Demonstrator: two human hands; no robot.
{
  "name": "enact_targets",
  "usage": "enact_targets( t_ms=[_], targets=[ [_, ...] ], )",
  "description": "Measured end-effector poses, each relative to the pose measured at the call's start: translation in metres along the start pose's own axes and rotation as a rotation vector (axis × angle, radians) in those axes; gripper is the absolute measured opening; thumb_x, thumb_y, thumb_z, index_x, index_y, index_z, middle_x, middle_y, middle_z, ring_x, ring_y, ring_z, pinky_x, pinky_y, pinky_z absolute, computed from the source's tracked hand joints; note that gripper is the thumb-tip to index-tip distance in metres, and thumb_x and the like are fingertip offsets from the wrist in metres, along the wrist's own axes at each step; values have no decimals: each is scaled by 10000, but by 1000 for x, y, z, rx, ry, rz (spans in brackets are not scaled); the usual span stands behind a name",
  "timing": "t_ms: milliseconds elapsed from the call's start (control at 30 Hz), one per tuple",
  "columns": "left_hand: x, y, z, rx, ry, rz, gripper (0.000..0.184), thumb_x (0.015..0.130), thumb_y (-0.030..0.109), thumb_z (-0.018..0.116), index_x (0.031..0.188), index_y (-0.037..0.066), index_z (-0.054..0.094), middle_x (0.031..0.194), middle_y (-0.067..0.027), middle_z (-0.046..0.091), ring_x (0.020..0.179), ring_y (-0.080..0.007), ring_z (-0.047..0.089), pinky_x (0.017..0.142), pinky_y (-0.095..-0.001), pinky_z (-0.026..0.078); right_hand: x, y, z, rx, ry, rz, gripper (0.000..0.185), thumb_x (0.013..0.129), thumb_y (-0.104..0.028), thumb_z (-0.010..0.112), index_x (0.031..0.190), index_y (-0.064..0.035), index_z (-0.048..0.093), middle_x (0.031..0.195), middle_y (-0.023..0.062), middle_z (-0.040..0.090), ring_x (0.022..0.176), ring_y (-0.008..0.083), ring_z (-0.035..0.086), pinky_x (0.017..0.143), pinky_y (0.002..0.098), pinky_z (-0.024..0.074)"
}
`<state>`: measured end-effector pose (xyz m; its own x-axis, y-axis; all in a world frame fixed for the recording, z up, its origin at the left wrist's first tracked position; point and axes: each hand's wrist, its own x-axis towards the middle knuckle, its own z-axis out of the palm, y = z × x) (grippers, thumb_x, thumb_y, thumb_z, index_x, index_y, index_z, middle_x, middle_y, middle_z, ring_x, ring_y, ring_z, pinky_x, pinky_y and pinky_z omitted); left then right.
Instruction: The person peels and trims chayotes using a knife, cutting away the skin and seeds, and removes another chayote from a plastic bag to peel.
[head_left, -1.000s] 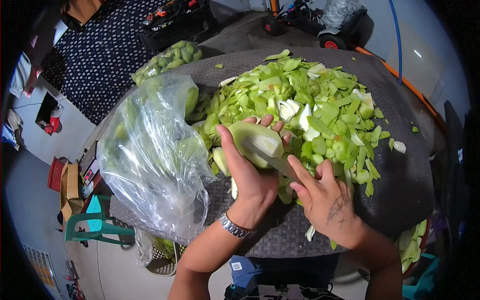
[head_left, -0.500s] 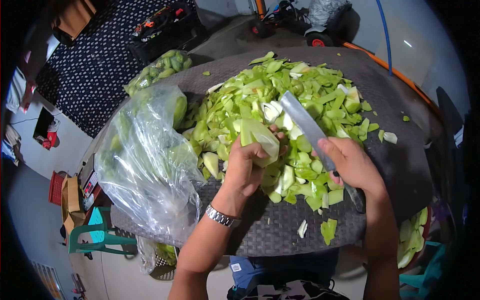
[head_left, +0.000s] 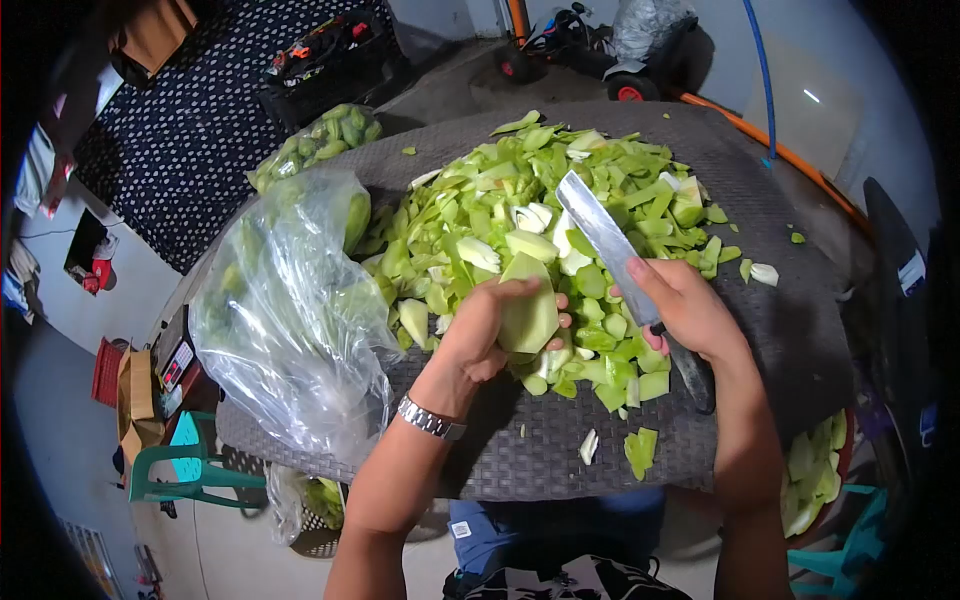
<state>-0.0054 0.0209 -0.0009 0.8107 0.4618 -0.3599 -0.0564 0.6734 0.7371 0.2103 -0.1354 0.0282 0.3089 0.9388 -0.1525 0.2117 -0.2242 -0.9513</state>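
My left hand (head_left: 474, 338) is wrapped round a peeled pale green fruit (head_left: 528, 312) with flat cut faces, perhaps an unripe mango. A knife (head_left: 598, 226) with a broad grey blade is in my right hand (head_left: 688, 305); its tip points up and away, and its dark handle sticks out below my palm. The blade is to the right of the fruit, apart from it. Beneath and beyond both hands spreads a heap of green peels and cut pieces (head_left: 640, 190), with some white pieces among them.
A clear plastic bag (head_left: 300, 330) of green fruit lies left on the dark woven tabletop (head_left: 790, 330). Behind it is another bag of green fruit (head_left: 325, 145). A basket of pale pieces (head_left: 815, 470) stands low right, near a teal chair (head_left: 850, 550); another teal chair (head_left: 195, 470) stands left.
The fruit has turned in my left hand and now shows a broad flat face. The knife keeps nearly the same pose, and the whole view has shifted slightly.
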Motion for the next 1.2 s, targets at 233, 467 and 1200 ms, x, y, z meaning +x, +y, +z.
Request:
enact_targets(
  t_ms=[233,467,1200],
  targets=[
    [-27,-3,29,482,-71,58,353,1002,217,724,1282,17,646,1075,-124,747,933,-223,731,845,-391,599,2,2,-7,70,34,-22,459,1136,-370,474,1046,30,680,649,19,571,470,117,554,440,298,449],
    [-79,-87,100,1109,-906,174,351,980,261,745,1217,20,653,937,-196,733,856,-389,731,752,-438,564,14,16,-6,69,38,-28,398,1120,-347,524,1062,22,661,666,19,588,482,108,564,432,295,454],
    [46,-375,166,789,-734,-207,520,1031,377,631,1391,4,588,1369,-216,620,1274,-291,567,1073,-447,457,6,4,9,48,-44,-130,380,1051,-348,630,936,13,656,612,46,612,491,133,617,452,315,509]
  ],
)
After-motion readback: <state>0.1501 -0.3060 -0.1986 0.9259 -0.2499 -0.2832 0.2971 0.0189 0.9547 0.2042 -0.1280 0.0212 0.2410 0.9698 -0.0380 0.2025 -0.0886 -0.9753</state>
